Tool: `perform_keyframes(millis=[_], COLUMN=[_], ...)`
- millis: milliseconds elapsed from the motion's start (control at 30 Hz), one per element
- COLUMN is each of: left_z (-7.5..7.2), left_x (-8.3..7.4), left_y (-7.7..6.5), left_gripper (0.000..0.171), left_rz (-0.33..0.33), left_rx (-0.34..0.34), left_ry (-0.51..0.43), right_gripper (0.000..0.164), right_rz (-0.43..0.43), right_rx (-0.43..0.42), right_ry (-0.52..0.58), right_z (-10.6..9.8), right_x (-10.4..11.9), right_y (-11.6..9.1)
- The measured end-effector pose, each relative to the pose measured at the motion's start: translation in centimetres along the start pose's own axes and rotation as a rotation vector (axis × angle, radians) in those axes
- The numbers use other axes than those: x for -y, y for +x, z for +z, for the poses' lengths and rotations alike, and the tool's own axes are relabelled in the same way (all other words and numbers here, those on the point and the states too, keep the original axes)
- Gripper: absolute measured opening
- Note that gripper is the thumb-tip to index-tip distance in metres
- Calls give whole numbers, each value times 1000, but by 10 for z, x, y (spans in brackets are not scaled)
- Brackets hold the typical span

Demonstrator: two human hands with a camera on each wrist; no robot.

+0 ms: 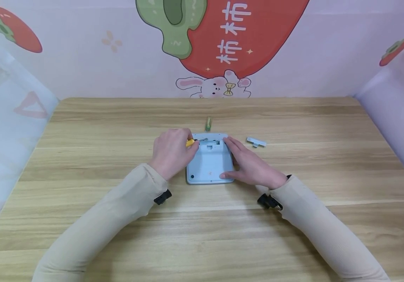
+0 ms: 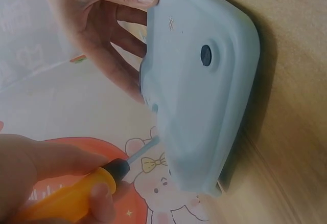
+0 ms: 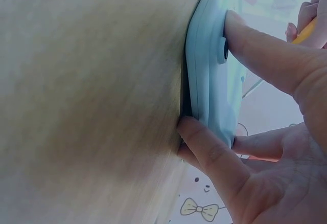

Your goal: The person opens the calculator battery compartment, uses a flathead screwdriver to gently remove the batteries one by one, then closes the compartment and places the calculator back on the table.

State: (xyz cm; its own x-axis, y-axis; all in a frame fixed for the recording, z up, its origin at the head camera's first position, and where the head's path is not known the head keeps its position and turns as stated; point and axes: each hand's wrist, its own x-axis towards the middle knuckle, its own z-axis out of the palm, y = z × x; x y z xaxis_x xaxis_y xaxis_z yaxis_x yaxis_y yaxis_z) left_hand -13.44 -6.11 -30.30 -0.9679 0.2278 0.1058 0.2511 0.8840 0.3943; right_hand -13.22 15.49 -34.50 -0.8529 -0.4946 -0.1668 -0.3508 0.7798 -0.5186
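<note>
A light blue calculator [image 1: 207,164] lies back side up on the table, its battery compartment [image 1: 210,142] uncovered. My left hand [image 1: 174,150] grips the yellow handle of a screwdriver [image 2: 76,196], whose thin metal shaft points right, into the compartment in the head view. The compartment's inside is hidden in both wrist views. My right hand [image 1: 253,166] holds the calculator by its right side, thumb on the back face and fingers around the edge, as the right wrist view [image 3: 265,168] of the fingers shows. A dark round foot [image 2: 206,55] sits near one corner.
A green battery [image 1: 208,123] lies just beyond the calculator. Right of it is the small light blue battery cover [image 1: 256,142] with a tab. The wooden table [image 1: 117,117] ends at a printed cloth backdrop [image 1: 82,58], with cloth on both sides too.
</note>
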Motion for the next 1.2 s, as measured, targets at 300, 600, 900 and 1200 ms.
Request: perform_keyframes(millis=[300, 600, 900, 1200], left_z=[-1, 1, 4, 5], left_x=[2, 8, 14, 21], left_y=[0, -1, -2, -1], left_gripper=[23, 25, 26, 19], left_rz=[5, 4, 18, 54], left_rx=[-7, -21, -33, 1], left_ry=[-2, -5, 45, 126], right_gripper=[100, 100, 99, 99], right_rz=[5, -1, -7, -6], right_rx=[0, -1, -9, -8], right_ry=[1, 3, -4, -7], right_z=[0, 0, 1, 1], right_x=[0, 0, 0, 0], right_y=[0, -1, -1, -1])
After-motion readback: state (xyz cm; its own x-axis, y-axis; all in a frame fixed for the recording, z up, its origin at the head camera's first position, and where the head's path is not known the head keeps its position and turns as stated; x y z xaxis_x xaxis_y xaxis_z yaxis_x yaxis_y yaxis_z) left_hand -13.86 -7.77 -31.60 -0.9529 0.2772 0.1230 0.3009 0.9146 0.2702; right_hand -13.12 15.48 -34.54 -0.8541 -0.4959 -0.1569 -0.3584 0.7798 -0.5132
